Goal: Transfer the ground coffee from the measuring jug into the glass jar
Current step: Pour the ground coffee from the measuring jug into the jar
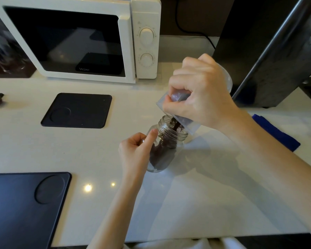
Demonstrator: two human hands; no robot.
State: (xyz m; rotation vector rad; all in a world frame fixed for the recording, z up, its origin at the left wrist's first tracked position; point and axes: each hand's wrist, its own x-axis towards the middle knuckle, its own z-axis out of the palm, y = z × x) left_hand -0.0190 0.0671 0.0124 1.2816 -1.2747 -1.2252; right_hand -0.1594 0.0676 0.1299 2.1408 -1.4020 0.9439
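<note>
While a microwave (75, 38) stood at the surface's (205, 194) far edge, nothing blocked the glass jar (164, 146). The right hand (201, 90), grip closed around the tilted measuring jug (190, 123), poured ground coffee (162, 155) in; the left hand's (138, 151) grip held the jar.

A white Haier microwave (75, 38) stands at the back of a white countertop (196, 203). In front of the microwave lies a black square mat (77, 110); a second black mat (23, 209) lies nearer still, to the left. Far right of the microwave, a folded blue cloth (276, 132) rests beside a dark upright appliance (269, 56).

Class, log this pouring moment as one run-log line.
right hand: tips measuring jug | ground coffee: streaming into glass jar | left hand: steadies jar
</note>
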